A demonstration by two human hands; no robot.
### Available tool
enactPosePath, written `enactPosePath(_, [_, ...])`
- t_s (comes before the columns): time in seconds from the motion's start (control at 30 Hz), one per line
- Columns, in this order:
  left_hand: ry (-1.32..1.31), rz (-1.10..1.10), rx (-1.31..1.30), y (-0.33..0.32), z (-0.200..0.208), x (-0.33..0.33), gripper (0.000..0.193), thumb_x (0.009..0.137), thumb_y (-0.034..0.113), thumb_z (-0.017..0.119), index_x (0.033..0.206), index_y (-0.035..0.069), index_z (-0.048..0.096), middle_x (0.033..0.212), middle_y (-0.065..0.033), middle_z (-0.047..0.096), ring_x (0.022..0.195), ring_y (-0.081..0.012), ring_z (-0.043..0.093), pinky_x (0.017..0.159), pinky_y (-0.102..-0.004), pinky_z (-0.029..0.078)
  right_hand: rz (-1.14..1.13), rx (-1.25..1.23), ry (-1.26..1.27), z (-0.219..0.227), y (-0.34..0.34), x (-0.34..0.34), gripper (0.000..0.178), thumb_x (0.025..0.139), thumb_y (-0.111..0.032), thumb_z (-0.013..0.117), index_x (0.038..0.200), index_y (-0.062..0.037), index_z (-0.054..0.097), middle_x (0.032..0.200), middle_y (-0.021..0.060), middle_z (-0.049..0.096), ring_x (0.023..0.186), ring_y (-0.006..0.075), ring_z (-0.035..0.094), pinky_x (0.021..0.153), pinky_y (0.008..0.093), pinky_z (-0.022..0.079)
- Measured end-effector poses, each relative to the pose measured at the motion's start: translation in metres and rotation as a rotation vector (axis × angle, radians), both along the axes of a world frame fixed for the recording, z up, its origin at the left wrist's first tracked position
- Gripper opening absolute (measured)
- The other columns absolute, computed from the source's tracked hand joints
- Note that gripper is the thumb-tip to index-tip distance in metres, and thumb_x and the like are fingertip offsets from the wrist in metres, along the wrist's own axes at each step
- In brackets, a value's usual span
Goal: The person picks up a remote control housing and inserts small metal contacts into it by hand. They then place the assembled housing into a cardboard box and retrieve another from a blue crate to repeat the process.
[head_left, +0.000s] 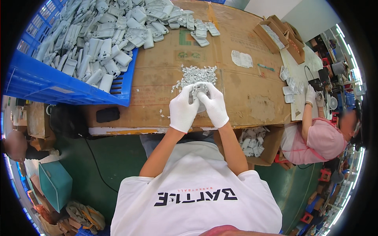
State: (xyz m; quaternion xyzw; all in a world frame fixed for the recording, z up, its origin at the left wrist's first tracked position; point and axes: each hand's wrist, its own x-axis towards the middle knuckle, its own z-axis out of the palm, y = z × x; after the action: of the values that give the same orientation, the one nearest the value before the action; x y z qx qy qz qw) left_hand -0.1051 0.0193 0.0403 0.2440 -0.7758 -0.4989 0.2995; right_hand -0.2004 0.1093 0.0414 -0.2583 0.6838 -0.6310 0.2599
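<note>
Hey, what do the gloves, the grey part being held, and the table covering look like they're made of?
Gloves, left hand and right hand: probably white knit cotton, matte and soft-looking.
Grey part: probably moulded plastic, smooth pale grey like the pile in the blue crate.
Table covering: brown cardboard, creased and stained.

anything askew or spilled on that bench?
Mostly tidy. The heap of grey plastic parts overflows the blue crate onto the cardboard-covered table. A few small silvery bits lie strayed from the pile of small silvery pieces. Both gloved hands, left hand and right hand, grip one grey part.
</note>
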Motion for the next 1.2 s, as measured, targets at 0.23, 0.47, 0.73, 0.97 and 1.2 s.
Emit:
enactPosePath(0.23, [-0.051,0.032,0.022,0.005,-0.006,0.004,0.032,0.086,0.010,0.070,0.117,0.005,0.065,0.095,-0.0146,0.073,0.084,-0.0192,0.073,0.074,-0.0298,0.055,-0.013,-0.035,-0.127,0.002,-0.005,0.007,0.018,0.089,-0.005,0.057,0.104,-0.0014,0.065,0.091,0.0022,0.065,0.084,0.0078,0.057,0.076,0.0259,0.048])
enactPosePath(0.47, [-0.011,0.035,0.067,0.006,-0.002,0.004,0.032,0.085,0.008,0.071,0.117,0.004,0.065,0.092,-0.0126,0.073,0.083,-0.0137,0.072,0.074,-0.0289,0.055,-0.052,-0.073,-0.084,-0.002,-0.006,0.008,0.012,0.087,-0.004,0.057,0.097,-0.0013,0.064,0.085,-0.0001,0.061,0.079,0.0052,0.053,0.071,0.0239,0.046])
enactPosePath(0.73, [-0.019,0.033,0.070,0.008,-0.002,0.004,0.030,0.084,0.009,0.071,0.113,0.007,0.065,0.089,-0.0164,0.071,0.080,-0.0256,0.073,0.070,-0.0335,0.055,-0.053,-0.052,-0.076,-0.010,-0.004,0.008,0.003,0.087,-0.003,0.057,0.089,-0.0037,0.059,0.080,-0.0028,0.055,0.074,0.0041,0.049,0.066,0.0226,0.042])
enactPosePath(0.97, [-0.069,-0.002,0.104,0.014,-0.003,-0.003,0.035,0.082,0.007,0.071,0.116,0.003,0.067,0.092,-0.0148,0.074,0.083,-0.0151,0.073,0.073,-0.0289,0.055,-0.120,-0.094,-0.088,-0.019,0.000,0.001,0.004,0.083,-0.001,0.054,0.086,-0.0030,0.057,0.075,-0.0023,0.054,0.071,0.0047,0.048,0.064,0.0227,0.042])
enactPosePath(1.2, [-0.090,-0.066,0.049,-0.023,-0.005,-0.037,0.031,0.082,0.012,0.066,0.109,-0.002,0.066,0.089,-0.0207,0.071,0.080,-0.0258,0.072,0.073,-0.0362,0.054,-0.387,0.013,0.968,0.016,0.029,-0.004,0.050,0.075,-0.004,0.066,0.124,-0.0054,0.055,0.118,0.0126,0.061,0.103,0.0349,0.062,0.094,0.0422,0.050])
